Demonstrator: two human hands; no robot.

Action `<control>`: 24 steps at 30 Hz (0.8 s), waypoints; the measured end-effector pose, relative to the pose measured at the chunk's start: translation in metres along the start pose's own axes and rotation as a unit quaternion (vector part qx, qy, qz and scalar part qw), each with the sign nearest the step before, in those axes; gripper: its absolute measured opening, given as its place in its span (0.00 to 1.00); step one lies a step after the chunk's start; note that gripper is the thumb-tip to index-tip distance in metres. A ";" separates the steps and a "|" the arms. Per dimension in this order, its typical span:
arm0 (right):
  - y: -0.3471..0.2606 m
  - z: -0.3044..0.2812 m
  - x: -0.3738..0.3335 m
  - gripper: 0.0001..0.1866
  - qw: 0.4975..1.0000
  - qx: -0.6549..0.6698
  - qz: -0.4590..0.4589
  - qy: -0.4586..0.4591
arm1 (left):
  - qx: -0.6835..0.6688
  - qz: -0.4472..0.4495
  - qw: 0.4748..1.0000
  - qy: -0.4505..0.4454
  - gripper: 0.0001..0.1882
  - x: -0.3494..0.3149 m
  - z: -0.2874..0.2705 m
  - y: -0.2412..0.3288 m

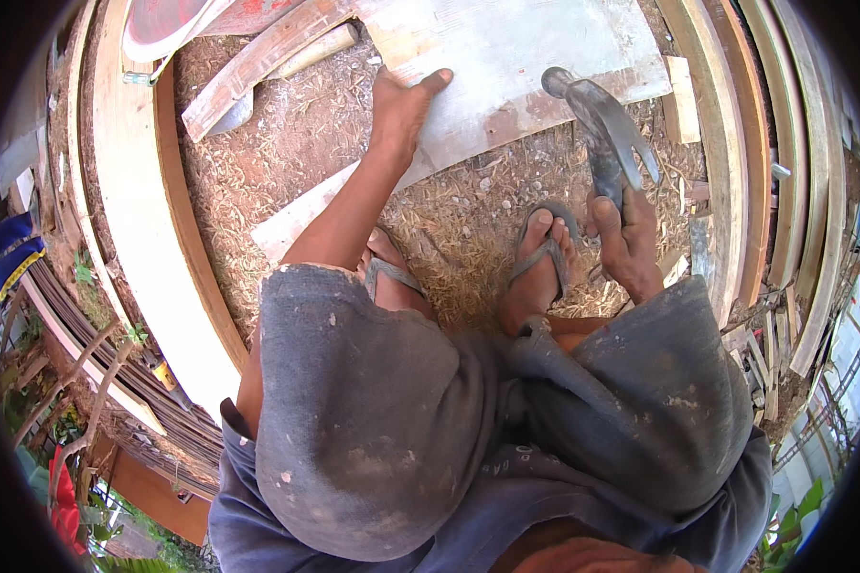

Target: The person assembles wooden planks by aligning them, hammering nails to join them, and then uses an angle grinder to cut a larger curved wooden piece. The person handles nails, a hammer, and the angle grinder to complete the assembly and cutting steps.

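Note:
A pale whitish board (516, 57) lies in front of me, its near edge stained brown. My left hand (401, 110) grips the board at its left end, thumb lying across the top and the other fingers mostly hidden. In my right hand (626, 239) is a claw hammer (602, 119), held by its dark handle. The hammer's round striking face is over the board's near right part, and its claw points back toward me. Whether the head touches the board I cannot tell.
A long thick timber (153, 210) runs along my left, and several planks (764, 143) lie on the right. A small wood block (680, 100) sits beside the board. Wood shavings (449, 258) cover the ground around my sandalled feet. A rounded container (177, 29) stands far left.

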State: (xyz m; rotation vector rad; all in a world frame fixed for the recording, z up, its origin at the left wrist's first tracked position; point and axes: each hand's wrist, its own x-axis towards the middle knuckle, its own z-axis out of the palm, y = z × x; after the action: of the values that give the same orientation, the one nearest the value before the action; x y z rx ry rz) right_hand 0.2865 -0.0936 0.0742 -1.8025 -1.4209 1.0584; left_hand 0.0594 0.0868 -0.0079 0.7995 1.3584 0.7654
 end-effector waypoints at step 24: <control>0.010 0.002 0.031 0.27 0.995 -0.093 -0.016 -0.038 | 0.014 0.091 0.996 -0.003 0.26 0.012 -0.001 -0.034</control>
State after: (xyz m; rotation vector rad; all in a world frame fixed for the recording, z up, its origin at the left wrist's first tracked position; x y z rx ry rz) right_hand 0.2935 -0.0656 0.0581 -1.8787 -1.6350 1.0170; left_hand 0.0595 0.0788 -0.0434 0.9564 1.3053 0.8863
